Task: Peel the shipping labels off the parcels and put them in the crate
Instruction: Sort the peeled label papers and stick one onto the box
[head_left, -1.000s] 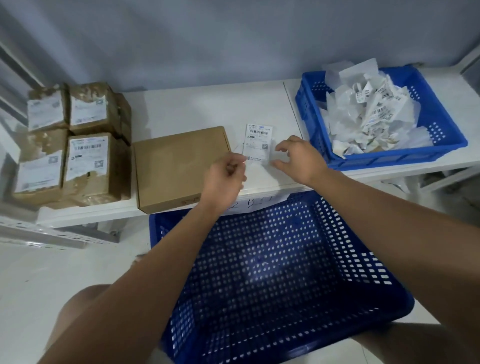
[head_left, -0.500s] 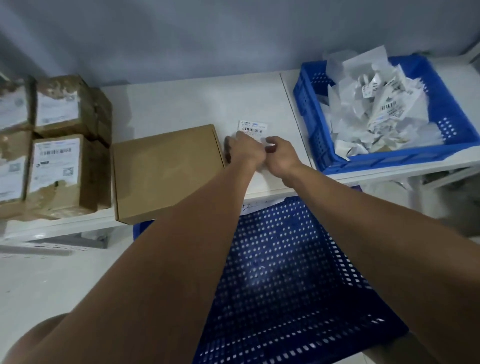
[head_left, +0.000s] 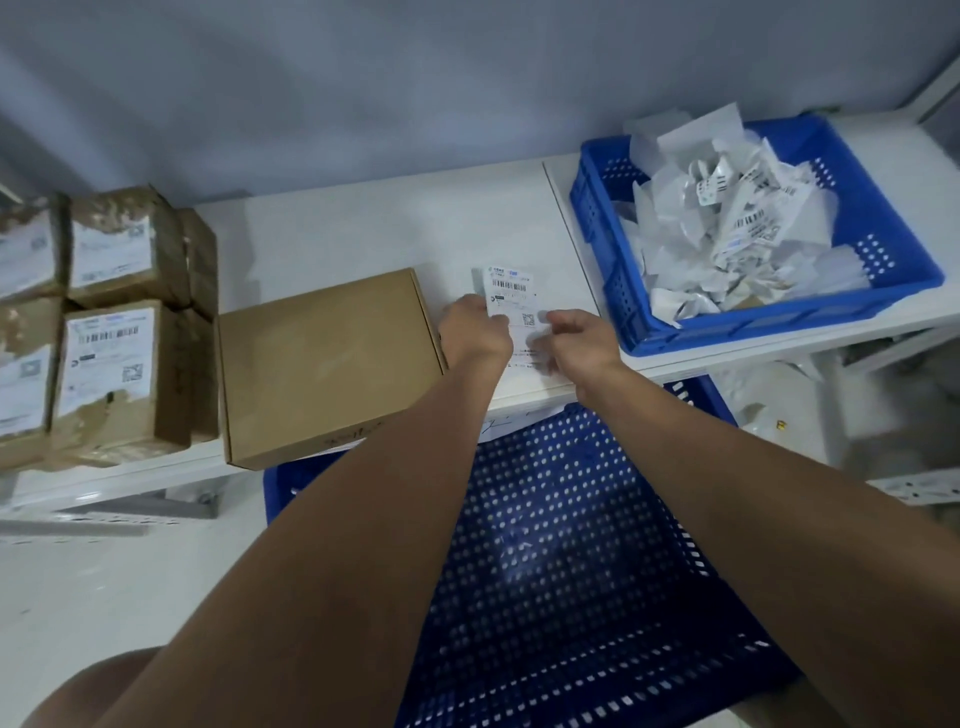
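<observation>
— Grey wall (head_left: 363, 78) behind, white table (head_left: 363, 234) before us. What do we have around the label?

— On our left, parcels (head_left: 109, 364) stacked in brown tape, their own labels facing us. Just beside them lies a flat box (head_left: 327, 364), its near corner out past the table edge. On our right a blue crate (head_left: 857, 208) stands on the table, heaped with peeled labels (head_left: 727, 234). Below the table edge, between our forearms, sits a lower crate (head_left: 571, 571). We look down onto its perforated floor.

— Does anything stand in our way?

— Only ourselves. Our hands cover much of the label's near half, and that part is blurred.

— Where is it, then, and how does it point?

— The label (head_left: 511, 291) is over the table between the box and the blue crate, nearer the box. Its printed side faces up. Its long axis runs away from us, barcode at the far end, and the far end leans a little to our left. We cannot tell whether it lies flat on the table or is lifted off it.

— And our grip?

— Our left hand (head_left: 475, 332), just beside the box's right edge, pinches the label's left edge with curled fingers. Our right hand (head_left: 576, 340) curls its fingers onto the right edge, lower down. So both grips hold the paper, with the label spanning the gap between them.
</observation>
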